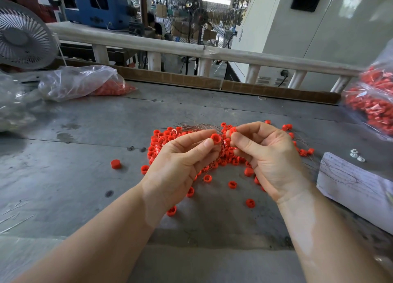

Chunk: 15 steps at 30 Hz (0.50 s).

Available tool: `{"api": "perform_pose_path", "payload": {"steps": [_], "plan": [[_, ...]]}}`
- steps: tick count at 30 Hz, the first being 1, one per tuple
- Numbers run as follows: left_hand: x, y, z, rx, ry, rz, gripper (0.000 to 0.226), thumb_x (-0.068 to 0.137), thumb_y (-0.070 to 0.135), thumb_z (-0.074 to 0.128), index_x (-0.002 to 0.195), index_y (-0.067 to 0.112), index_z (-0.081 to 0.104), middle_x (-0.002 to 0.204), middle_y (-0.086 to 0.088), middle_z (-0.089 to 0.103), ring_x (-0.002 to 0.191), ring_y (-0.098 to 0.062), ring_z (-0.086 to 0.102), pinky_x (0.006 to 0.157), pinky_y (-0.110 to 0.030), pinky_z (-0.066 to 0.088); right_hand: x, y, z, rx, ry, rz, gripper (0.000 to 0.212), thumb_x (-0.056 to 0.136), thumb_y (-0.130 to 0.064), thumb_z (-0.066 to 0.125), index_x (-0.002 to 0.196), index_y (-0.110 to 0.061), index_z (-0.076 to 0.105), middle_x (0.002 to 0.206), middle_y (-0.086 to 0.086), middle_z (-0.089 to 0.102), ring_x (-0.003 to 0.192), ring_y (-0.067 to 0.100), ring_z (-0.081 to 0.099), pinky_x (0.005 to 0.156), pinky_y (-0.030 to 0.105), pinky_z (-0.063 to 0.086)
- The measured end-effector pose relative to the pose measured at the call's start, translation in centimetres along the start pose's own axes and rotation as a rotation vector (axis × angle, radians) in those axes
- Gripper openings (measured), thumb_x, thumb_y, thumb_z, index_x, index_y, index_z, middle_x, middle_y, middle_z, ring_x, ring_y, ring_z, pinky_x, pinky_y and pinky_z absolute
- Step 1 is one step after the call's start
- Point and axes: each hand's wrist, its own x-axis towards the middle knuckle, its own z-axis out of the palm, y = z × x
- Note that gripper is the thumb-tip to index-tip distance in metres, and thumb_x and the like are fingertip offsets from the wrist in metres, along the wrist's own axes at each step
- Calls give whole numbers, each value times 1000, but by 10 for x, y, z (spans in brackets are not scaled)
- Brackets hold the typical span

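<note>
The left hand (pixel 180 161) pinches a small red plastic cap (pixel 215 138) above the grey metal table (pixel 85 176). The right hand (pixel 268 155) pinches a second red cap (pixel 232 130) (thin coppery wires (pixel 197 126) trail behind). Judging by the loose pile of red caps (pixel 158 143), most remain.

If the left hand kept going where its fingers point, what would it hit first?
Probably the right hand, just past the red cap the left hand pinches; depth is unclear.

Factory floor: blue machine (pixel 96 5) far left, pedestal fan (pixel 198 14) behind, bagged red parts (pixel 376 104) on grey workbench (pixel 85 155).
</note>
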Motion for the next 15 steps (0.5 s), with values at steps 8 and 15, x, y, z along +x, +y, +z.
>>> {"api": "perform_pose_path", "payload": {"steps": [8,15], "plan": [[-1,-1,2,23,-15,-6,15,67,11,63,71,14,76,73,-3,72,69,-8,69,63,-16,54,-1,1,2,-50,-38,-48,8,59,-21,72,66,-22,74,69,0,70,63,6,62,55,15,49],[-1,-1,1,21,-31,11,12,66,10,64,74,12,73,77,-7,72,73,-11,70,68,-18,56,-2,3,6,-99,-74,-72,8,61,-11,71,65,-18,72,67,0,71,56,4,61,56,13,48]]}}
